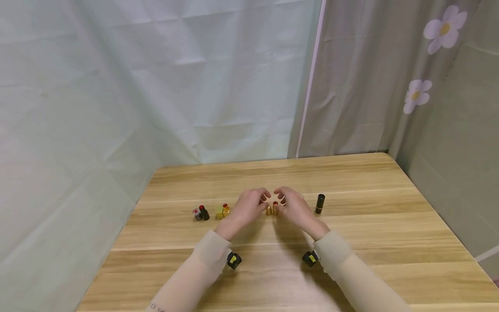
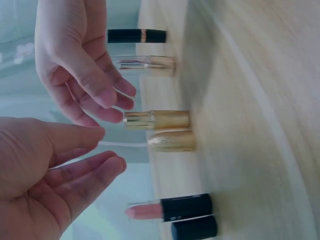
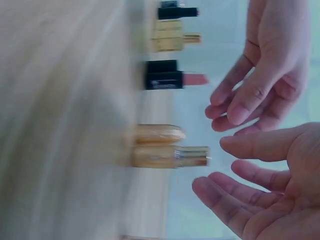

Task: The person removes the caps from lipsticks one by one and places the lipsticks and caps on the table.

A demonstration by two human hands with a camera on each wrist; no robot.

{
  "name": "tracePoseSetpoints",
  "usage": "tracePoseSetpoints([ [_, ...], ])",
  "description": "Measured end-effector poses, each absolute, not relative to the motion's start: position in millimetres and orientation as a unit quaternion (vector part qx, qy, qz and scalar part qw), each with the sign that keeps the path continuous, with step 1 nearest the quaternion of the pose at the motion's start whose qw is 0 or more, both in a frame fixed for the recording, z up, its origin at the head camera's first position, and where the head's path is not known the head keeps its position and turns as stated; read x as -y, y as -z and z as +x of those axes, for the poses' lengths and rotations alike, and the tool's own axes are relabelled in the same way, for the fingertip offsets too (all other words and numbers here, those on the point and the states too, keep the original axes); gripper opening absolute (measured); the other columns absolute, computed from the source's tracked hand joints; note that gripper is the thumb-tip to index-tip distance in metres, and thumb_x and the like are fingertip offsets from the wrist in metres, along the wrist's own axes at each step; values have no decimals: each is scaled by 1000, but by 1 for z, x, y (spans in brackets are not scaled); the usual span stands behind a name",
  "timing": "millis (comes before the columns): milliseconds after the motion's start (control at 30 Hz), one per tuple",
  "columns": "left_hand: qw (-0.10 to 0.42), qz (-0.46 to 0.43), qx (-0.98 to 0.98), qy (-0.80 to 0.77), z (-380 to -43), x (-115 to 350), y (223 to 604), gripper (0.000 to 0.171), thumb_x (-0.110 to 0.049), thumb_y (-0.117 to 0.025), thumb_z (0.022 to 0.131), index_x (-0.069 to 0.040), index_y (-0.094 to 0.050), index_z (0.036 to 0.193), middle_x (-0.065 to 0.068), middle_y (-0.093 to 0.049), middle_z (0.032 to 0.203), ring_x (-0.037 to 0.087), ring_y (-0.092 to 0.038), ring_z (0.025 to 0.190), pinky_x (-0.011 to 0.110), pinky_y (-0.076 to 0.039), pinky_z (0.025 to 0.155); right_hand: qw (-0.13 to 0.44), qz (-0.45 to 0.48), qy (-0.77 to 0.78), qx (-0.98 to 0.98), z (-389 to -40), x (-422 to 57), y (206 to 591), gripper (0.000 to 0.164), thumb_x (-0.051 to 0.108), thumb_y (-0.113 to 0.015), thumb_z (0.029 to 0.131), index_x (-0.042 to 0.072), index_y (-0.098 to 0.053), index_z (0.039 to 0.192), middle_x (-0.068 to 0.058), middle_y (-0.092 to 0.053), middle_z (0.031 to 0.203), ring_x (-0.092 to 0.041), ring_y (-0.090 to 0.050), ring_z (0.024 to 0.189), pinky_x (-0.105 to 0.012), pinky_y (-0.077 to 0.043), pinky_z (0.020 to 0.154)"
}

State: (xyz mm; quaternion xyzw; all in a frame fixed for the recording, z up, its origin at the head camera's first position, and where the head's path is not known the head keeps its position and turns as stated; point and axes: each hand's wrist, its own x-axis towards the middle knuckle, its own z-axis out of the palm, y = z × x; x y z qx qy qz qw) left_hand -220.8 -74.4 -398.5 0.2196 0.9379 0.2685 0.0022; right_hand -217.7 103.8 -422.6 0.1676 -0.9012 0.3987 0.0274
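Note:
A gold lipstick (image 1: pixel 275 208) stands upright and uncapped on the table, its rounded gold cap (image 1: pixel 268 210) right beside it. My left hand (image 1: pixel 250 205) hovers left of this pair with fingers loosely bent and nothing between them. On the other side, my right hand (image 1: pixel 293 209) is likewise relaxed and holds nothing, its fingertips close over the gold lipstick (image 3: pixel 165 156). Both hands face each other above the cap (image 2: pixel 172 141). In the left wrist view, a black lipstick with a pink bullet (image 2: pixel 187 206) stands next to its black cap (image 2: pixel 195 229); my left hand hides them in the head view.
A closed black lipstick tube (image 1: pixel 320 203) stands to the right, near a clear-and-gold tube (image 2: pixel 157 64). Toward the left are a square gold cap (image 1: pixel 219 212) with a gold lipstick (image 1: pixel 226 209), and a black lipstick (image 1: pixel 204 212) beside a clear-looking cap (image 1: pixel 197 214). Curtains (image 1: pixel 234 86) hang behind the wooden table (image 1: pixel 273 277).

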Motion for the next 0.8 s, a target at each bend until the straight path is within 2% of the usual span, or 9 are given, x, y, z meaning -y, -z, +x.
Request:
tracePoseSetpoints([
  [67,-3,226,-935,-274,-220,76,395,18,-7,-70,100,-3,-71,118,10,-75,106,21,-72,94,32,-60,79,29,179,-402,897,-217,-106,417,40,-5,-77,90,-3,-64,128,-18,-68,108,-33,-69,98,-45,-59,84],
  [500,7,226,-935,-273,-225,77,397,20,-17,-65,105,-9,-71,122,6,-75,112,17,-70,97,33,-58,84,57,207,-391,895,-212,-127,392,24,1,-72,96,0,-71,120,-14,-68,113,-30,-69,100,-44,-59,83],
  [800,4,242,-931,-272,-226,73,395,22,-15,-65,105,-11,-70,125,6,-73,122,22,-68,113,40,-56,96,64,198,-389,897,-217,-144,386,18,3,-68,99,0,-73,116,-13,-70,110,-30,-68,99,-47,-58,84],
])
